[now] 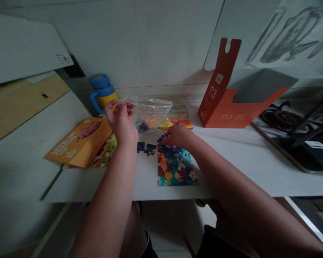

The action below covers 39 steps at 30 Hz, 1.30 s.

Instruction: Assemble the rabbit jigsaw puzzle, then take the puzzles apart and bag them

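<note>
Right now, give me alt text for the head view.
A person's right hand is at the far edge of a partly assembled animal puzzle on a white surface, loose pieces to its left. The raised left hand is at a clear plastic bag; an open orange-red box stands farther right.

Under the right hand (173, 134), a teal jigsaw puzzle (176, 172) patterned with cartoon animals; behind the left hand (121, 113), a blue-and-yellow mug (103, 89); left of that hand, an orange booklet (75, 145), white-lettered; beyond the right hand, a red-orange box (226, 116).
</note>
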Tool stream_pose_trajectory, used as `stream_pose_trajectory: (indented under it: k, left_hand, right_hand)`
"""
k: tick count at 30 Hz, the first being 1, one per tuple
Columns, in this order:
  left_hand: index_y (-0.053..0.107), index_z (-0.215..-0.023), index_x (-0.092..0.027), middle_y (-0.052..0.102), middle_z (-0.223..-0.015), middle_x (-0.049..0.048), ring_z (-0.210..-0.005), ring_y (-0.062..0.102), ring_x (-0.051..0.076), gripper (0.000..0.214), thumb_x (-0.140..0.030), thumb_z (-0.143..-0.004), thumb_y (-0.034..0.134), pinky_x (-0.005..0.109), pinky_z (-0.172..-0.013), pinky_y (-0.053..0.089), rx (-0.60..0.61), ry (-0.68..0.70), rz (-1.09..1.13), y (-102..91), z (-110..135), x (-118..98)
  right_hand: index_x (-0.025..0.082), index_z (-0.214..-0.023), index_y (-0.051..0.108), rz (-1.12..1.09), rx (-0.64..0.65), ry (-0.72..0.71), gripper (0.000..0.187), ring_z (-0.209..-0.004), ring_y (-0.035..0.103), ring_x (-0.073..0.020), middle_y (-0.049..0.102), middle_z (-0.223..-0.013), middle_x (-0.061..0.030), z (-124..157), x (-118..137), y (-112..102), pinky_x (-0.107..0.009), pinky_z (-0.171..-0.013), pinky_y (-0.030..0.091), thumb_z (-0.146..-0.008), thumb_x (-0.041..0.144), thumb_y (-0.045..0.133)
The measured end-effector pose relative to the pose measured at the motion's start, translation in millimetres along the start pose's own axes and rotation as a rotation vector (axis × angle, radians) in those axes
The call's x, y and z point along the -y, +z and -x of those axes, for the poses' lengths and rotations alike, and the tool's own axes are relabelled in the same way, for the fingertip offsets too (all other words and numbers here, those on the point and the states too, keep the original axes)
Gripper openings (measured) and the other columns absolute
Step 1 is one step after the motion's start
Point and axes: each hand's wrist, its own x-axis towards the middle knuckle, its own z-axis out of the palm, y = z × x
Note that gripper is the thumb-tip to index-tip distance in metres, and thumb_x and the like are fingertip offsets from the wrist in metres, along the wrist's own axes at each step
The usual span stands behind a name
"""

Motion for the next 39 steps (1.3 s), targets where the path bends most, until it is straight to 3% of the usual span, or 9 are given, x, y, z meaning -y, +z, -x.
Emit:
stream_pose_trajectory:
  k: [7, 14, 18, 25, 27, 30, 34, 36, 39]
  left_hand:
    - [0.052, -0.118, -0.031, 0.075, -0.1, 0.0013, -0.084, 0.073, 0.017, 0.039, -0.06, -0.097, 0.067, 0.031, -0.072, 0.054, 0.027, 0.027, -0.082, 5.1, 7, -5]
    - [0.053, -0.116, -0.031, 0.076, -0.099, 0.0016, -0.082, 0.073, 0.017, 0.039, -0.059, -0.095, 0.069, 0.03, -0.071, 0.055, 0.04, 0.001, -0.086, 4.4, 8, -6]
    - [0.053, -0.118, -0.031, 0.076, -0.1, 0.0017, -0.082, 0.072, 0.017, 0.042, -0.06, -0.094, 0.07, 0.031, -0.071, 0.055, 0.074, -0.011, -0.09, 4.9, 10, -5]
    - [0.053, -0.114, -0.028, 0.07, -0.088, -0.0013, -0.073, 0.066, 0.015, 0.042, -0.053, -0.089, 0.075, 0.028, -0.067, 0.051, 0.008, -0.069, -0.018, 14.0, 14, -13]
    - [0.054, -0.113, -0.027, 0.066, -0.084, -0.0026, -0.069, 0.062, 0.013, 0.041, -0.052, -0.088, 0.075, 0.026, -0.064, 0.048, -0.027, -0.099, -0.039, 15.0, 14, -16]
    - [0.055, -0.113, -0.026, 0.057, -0.078, -0.0052, -0.063, 0.054, 0.011, 0.041, -0.052, -0.087, 0.074, 0.025, -0.059, 0.041, -0.06, -0.116, -0.061, 14.7, 13, -19]
    - [0.055, -0.114, -0.027, 0.052, -0.075, -0.0057, -0.062, 0.05, 0.012, 0.041, -0.055, -0.089, 0.072, 0.025, -0.056, 0.036, -0.038, -0.095, -0.08, 14.8, 14, -21]
    - [0.054, -0.113, -0.027, 0.052, -0.075, -0.0053, -0.062, 0.05, 0.012, 0.041, -0.055, -0.09, 0.073, 0.025, -0.055, 0.036, -0.016, -0.083, -0.077, 15.5, 15, -22]
    - [0.054, -0.111, -0.027, 0.054, -0.074, -0.0056, -0.059, 0.049, 0.012, 0.04, -0.051, -0.088, 0.076, 0.024, -0.052, 0.034, 0.015, -0.09, -0.031, 16.9, 17, -26]
  right_hand:
    - [0.01, -0.143, 0.057, -0.182, -0.038, 0.111, 0.08, -0.115, 0.071, -0.0308, 0.074, -0.128, -0.0215, 3, 1, 17, -0.032, -0.085, 0.049, -0.079, 0.044, 0.09]
    - [0.018, -0.117, 0.079, -0.14, 0.05, 0.028, 0.049, -0.104, 0.073, -0.0295, 0.08, -0.113, -0.0151, -1, -1, 14, -0.032, -0.079, 0.05, -0.081, 0.051, 0.085]
    - [0.015, -0.114, 0.079, -0.121, 0.029, 0.006, 0.054, -0.102, 0.072, -0.0283, 0.078, -0.115, -0.0171, -2, -2, 16, -0.031, -0.076, 0.048, -0.078, 0.055, 0.087]
    - [0.018, -0.117, 0.073, -0.33, -0.085, -0.009, 0.052, -0.088, 0.069, -0.0215, 0.078, -0.103, -0.0075, -2, -13, 17, -0.028, -0.069, 0.044, -0.074, 0.041, 0.092]
    - [0.017, -0.115, 0.073, -0.445, -0.175, 0.06, 0.048, -0.082, 0.069, -0.0208, 0.078, -0.097, -0.0069, -3, -24, 11, -0.029, -0.068, 0.045, -0.076, 0.04, 0.09]
    - [0.017, -0.12, 0.072, -0.632, -0.464, 0.137, 0.047, -0.08, 0.07, -0.0214, 0.078, -0.096, -0.0076, 0, -40, -4, -0.031, -0.069, 0.049, -0.083, 0.044, 0.084]
    - [0.02, -0.132, 0.068, -0.721, -0.782, -0.039, 0.047, -0.088, 0.073, -0.0219, 0.078, -0.107, -0.009, 19, -28, -35, -0.033, -0.074, 0.055, -0.096, 0.051, 0.071]
    - [0.022, -0.134, 0.068, -0.617, -0.771, -0.153, 0.043, -0.092, 0.073, -0.022, 0.078, -0.109, -0.0081, 29, -7, -54, -0.033, -0.079, 0.055, -0.1, 0.048, 0.069]
    - [0.021, -0.126, 0.074, -0.337, -0.583, -0.258, 0.035, -0.097, 0.074, -0.0252, 0.079, -0.104, -0.0087, 31, 27, -74, -0.035, -0.086, 0.054, -0.095, 0.036, 0.077]
